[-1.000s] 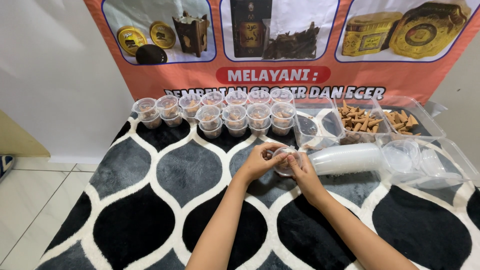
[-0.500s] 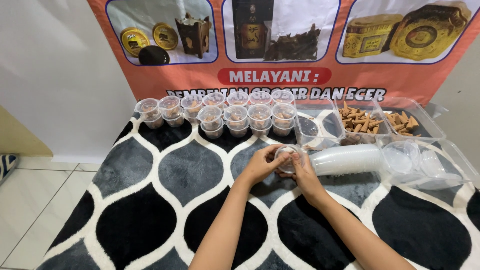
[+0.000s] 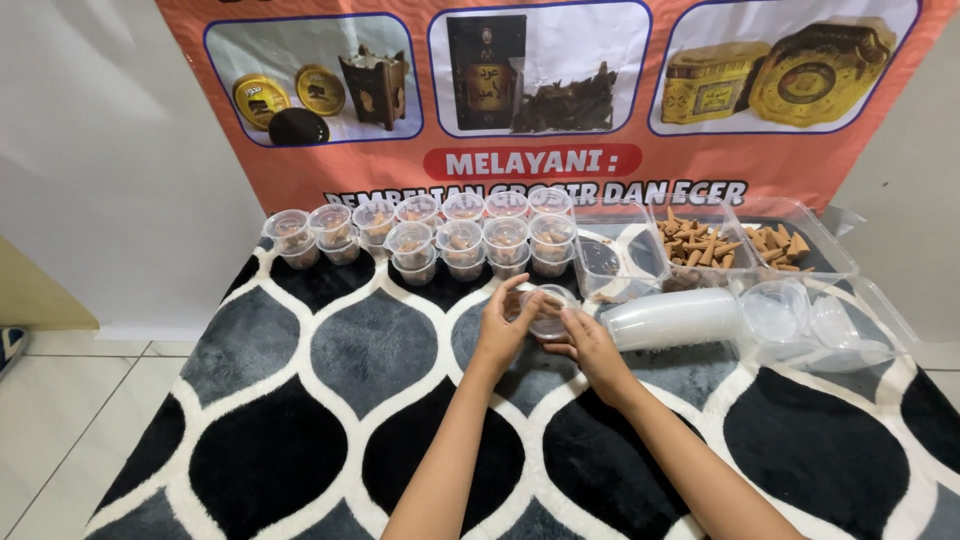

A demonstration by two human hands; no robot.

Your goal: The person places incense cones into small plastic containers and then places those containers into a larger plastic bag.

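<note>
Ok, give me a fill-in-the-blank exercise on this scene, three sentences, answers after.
1. Both hands, left hand and right hand, hold one small clear ____ between them.
2. The stack of white cups lies on its ____ on the rug.
3. The brown cones sit in a clear ____ by the banner.

Missing words: cup; side; tray

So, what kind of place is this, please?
Probably a small home packing spot for a shop selling incense: someone works on a floor rug under a product banner, both hands on a small cup, beside filled cups and a tray of brown cones.
</note>
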